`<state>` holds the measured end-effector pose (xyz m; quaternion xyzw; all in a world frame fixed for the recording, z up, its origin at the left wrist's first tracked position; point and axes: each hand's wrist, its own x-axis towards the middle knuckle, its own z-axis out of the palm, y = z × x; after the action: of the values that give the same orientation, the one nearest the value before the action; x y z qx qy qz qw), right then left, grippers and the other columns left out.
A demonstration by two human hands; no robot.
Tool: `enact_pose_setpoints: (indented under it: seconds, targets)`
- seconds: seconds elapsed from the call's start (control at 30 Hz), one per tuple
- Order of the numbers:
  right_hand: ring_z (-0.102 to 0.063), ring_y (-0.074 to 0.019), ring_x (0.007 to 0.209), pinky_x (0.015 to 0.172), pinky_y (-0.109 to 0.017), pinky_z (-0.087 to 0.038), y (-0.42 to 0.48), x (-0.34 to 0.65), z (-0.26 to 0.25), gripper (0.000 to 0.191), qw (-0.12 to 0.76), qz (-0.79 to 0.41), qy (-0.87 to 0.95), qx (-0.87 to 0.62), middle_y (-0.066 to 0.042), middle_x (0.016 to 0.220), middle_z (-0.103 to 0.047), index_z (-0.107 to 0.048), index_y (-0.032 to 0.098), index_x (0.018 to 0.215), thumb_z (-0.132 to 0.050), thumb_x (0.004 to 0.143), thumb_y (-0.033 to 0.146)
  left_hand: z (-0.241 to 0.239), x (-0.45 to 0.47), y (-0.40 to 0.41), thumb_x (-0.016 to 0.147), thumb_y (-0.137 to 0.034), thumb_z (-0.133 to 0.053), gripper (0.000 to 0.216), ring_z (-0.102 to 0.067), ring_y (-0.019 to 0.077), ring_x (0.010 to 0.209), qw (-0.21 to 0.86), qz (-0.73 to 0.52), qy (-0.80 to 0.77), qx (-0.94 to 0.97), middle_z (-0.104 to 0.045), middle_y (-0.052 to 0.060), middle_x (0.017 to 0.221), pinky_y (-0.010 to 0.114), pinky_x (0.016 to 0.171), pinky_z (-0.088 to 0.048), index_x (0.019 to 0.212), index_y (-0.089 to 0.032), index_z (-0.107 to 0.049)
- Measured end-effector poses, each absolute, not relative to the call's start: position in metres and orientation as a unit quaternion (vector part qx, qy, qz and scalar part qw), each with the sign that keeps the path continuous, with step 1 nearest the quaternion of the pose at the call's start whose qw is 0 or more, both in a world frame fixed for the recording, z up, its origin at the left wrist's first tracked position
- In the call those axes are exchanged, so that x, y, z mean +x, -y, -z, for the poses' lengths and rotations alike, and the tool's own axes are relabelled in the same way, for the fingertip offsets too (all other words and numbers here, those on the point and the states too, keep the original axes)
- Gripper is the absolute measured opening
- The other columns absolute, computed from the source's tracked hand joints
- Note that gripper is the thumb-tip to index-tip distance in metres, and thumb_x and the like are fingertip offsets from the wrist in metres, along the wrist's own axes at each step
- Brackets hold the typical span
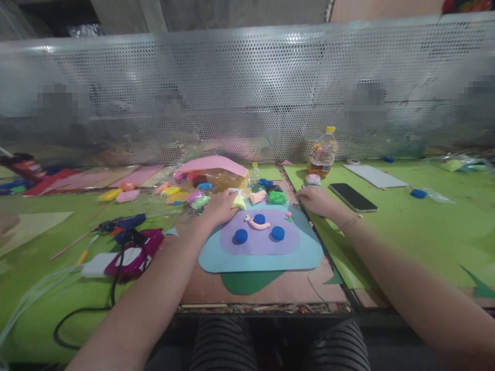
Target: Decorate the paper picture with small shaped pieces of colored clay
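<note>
Behind the back edge of a light blue sheet (pixel 211 260), my left hand (pixel 220 207) has its fingers closed on a packet of pale yellow clay (pixel 238 202). My right hand (pixel 315 200) is over the table seam at the sheet's right back corner. Its fingers are bent together, and anything between them is hidden or too small to name. A lilac panel (pixel 263 248) on the sheet carries three blue round discs (pixel 241 236), a curved peach clay piece (pixel 258 224) with a small white end, and a tiny pink clay flower (pixel 289 216) with green leaves.
Packets of coloured clay, including a green one (pixel 277 197), lie behind the sheet. To the right are a phone (pixel 353 197), a drink bottle (pixel 323 153) and a white board (pixel 375 175). A glue gun (pixel 126 222), magenta device (pixel 137 257) and cables are left. Perforated metal (pixel 247 93) stands behind.
</note>
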<state>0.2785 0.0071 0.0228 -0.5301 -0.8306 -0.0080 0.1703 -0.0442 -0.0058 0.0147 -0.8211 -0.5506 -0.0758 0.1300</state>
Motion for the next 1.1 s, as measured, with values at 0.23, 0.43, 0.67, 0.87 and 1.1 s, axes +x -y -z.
enact_pose_setpoints:
  seconds: [0.23, 0.43, 0.67, 0.87, 1.1]
  targets:
    - [-0.060, -0.0196, 0.092, 0.081, -0.027, -0.045, -0.003, 0.274, -0.018, 0.025, 0.185, 0.004, 0.837, -0.515, -0.011, 0.099, -0.065, -0.066, 0.014, 0.098, -0.046, 0.083, 0.017, -0.017, -0.040, 0.008, 0.082, -0.033, -0.045, 0.060, -0.050, 0.0284, 0.111, 0.124, 0.072, 0.560, -0.816, -0.049, 0.016, 0.126, 0.036, 0.089, -0.039, 0.135, -0.010, -0.030]
    - [-0.054, -0.0227, 0.104, 0.089, -0.035, -0.043, -0.003, 0.268, -0.008, 0.021, 0.212, -0.020, 0.883, -0.419, -0.011, 0.111, -0.057, -0.057, 0.017, 0.101, -0.044, 0.085, 0.021, -0.015, -0.042, 0.005, 0.082, -0.032, -0.047, 0.055, -0.051, 0.0282, 0.109, 0.123, 0.091, 0.559, -0.815, -0.049, 0.015, 0.124, 0.036, 0.087, -0.041, 0.131, -0.011, -0.035]
    - [-0.054, -0.0256, 0.100, 0.085, -0.039, -0.043, 0.003, 0.257, -0.011, 0.017, 0.208, -0.044, 0.876, -0.434, -0.011, 0.111, -0.056, -0.050, 0.020, 0.100, -0.046, 0.085, 0.027, -0.012, -0.043, 0.004, 0.081, -0.030, -0.048, 0.051, -0.051, 0.0267, 0.110, 0.106, 0.099, 0.564, -0.813, -0.048, 0.011, 0.124, 0.035, 0.088, -0.042, 0.129, -0.017, -0.037]
    - [-0.055, -0.0269, 0.100, 0.084, -0.038, -0.044, 0.002, 0.258, -0.010, 0.024, 0.208, -0.052, 0.875, -0.434, -0.012, 0.109, -0.058, -0.050, 0.018, 0.105, -0.044, 0.086, 0.031, -0.012, -0.041, 0.006, 0.082, -0.023, -0.041, 0.051, -0.054, 0.0277, 0.107, 0.100, 0.077, 0.564, -0.816, -0.043, 0.012, 0.130, 0.037, 0.083, -0.044, 0.132, -0.018, -0.033]
    - [-0.053, -0.0279, 0.102, 0.089, -0.042, -0.044, -0.017, 0.258, 0.011, 0.052, 0.224, -0.008, 0.876, -0.428, -0.015, 0.117, -0.049, -0.038, 0.020, 0.133, -0.049, 0.085, 0.036, -0.013, -0.040, 0.008, 0.080, -0.022, -0.042, 0.051, -0.053, 0.0269, 0.107, 0.102, 0.066, 0.557, -0.822, -0.042, 0.012, 0.130, 0.035, 0.082, -0.044, 0.130, -0.019, -0.034]
